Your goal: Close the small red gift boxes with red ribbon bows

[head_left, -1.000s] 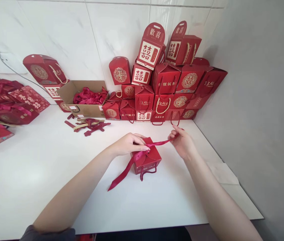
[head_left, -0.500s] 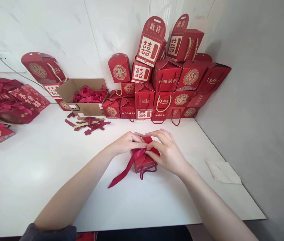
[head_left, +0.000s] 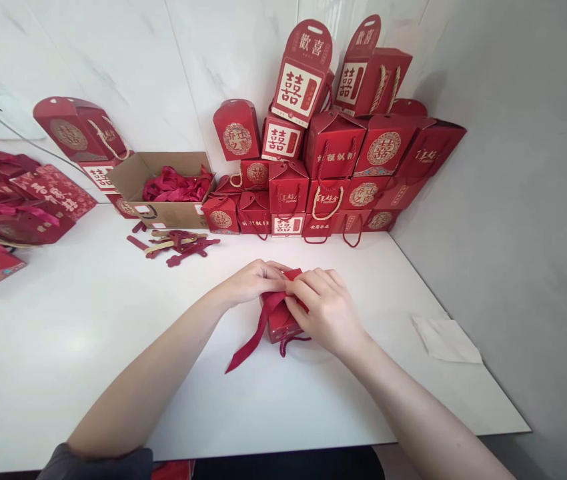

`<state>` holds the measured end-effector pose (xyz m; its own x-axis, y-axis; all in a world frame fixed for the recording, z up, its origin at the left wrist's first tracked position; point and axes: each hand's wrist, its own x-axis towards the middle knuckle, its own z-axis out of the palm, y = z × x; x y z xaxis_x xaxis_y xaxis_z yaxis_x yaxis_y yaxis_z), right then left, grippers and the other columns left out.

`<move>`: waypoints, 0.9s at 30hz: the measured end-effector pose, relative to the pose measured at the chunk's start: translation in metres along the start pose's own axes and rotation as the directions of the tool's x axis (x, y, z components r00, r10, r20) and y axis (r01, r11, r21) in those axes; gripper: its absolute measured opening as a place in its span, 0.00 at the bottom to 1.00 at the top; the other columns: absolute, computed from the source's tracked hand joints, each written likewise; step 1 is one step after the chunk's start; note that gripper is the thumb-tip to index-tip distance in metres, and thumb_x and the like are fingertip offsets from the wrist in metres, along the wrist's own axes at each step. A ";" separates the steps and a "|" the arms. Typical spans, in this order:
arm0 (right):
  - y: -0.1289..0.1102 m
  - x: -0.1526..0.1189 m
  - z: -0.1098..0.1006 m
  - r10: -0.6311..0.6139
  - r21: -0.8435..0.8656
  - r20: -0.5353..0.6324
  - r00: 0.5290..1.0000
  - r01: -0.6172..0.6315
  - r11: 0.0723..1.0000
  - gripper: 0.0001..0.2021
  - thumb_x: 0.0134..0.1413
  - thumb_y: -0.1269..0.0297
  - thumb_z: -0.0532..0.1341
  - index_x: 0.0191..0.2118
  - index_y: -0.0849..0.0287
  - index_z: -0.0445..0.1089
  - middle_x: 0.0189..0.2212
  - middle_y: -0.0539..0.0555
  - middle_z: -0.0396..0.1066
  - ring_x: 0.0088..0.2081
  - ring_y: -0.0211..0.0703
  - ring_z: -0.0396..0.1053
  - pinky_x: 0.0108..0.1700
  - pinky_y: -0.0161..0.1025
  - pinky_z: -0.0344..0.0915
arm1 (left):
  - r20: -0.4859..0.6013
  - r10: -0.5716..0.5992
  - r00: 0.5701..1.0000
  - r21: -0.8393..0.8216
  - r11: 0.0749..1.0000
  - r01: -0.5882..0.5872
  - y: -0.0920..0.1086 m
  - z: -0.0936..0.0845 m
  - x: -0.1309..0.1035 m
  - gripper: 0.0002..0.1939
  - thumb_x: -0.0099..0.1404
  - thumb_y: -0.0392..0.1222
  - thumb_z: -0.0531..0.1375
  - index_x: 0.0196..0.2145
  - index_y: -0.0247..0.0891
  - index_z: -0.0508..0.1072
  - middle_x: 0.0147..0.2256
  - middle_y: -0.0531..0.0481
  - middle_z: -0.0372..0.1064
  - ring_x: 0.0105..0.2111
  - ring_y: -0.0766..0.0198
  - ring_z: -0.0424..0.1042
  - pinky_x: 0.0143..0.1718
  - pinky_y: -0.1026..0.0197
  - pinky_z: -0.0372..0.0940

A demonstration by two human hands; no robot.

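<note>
Left hand (head_left: 255,281): fingers pinched on the red ribbon (head_left: 253,341)
Right hand (head_left: 326,307): fingers bunched on the same ribbon, beside the left fingertips
Gift box (head_left: 281,327): beneath both hands, on the white bench (head_left: 273,400)
Carton (head_left: 178,216): farther back, holding loose ribbons (head_left: 178,185)

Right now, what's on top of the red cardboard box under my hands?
On the red cardboard box, a shiny crimson ribbon trails off leftward. Your left hand and right hand cover its upper part, hiding any knot.

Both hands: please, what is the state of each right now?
Left hand: at the red ribbon, grip cannot be told.
Right hand: closed, pinching the red ribbon.
</note>
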<state>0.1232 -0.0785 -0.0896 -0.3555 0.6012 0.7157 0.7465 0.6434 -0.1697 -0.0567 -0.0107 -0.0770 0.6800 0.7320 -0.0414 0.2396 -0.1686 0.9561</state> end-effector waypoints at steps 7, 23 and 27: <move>-0.014 -0.005 0.013 -0.062 -0.090 -0.109 0.992 0.052 0.995 0.12 0.56 0.76 0.57 0.23 0.58 0.63 0.20 0.50 0.66 0.25 0.39 0.61 0.33 0.39 0.59 | -0.009 -0.043 0.999 0.048 0.998 0.043 0.002 -0.002 0.000 0.13 0.61 0.47 0.62 0.24 0.38 0.81 0.30 0.46 0.77 0.54 0.52 0.65 0.61 0.51 0.52; -0.013 -0.004 0.001 0.187 0.391 0.186 0.965 -0.247 0.886 0.09 0.56 0.75 0.54 0.37 0.57 0.69 0.33 0.53 0.75 0.36 0.44 0.71 0.41 0.43 0.67 | 0.127 -0.012 0.992 0.001 1.000 0.012 0.008 -0.012 -0.007 0.09 0.61 0.42 0.60 0.30 0.37 0.80 0.39 0.45 0.77 0.58 0.53 0.61 0.60 0.52 0.53; -0.001 -0.001 -0.006 0.301 0.636 0.408 0.862 -0.505 0.584 0.07 0.60 0.73 0.51 0.38 0.55 0.64 0.34 0.49 0.75 0.35 0.38 0.72 0.39 0.37 0.68 | 0.230 0.012 0.973 0.024 1.000 -0.018 0.013 -0.012 -0.008 0.08 0.59 0.41 0.64 0.35 0.35 0.80 0.45 0.43 0.74 0.51 0.54 0.68 0.56 0.53 0.60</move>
<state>0.1261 -0.0830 -0.0863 -0.3117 0.9052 0.2890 0.2577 0.3733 -0.8912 -0.0678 -0.0106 -0.0611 0.8238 0.5588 -0.0952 0.2436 -0.1973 0.9496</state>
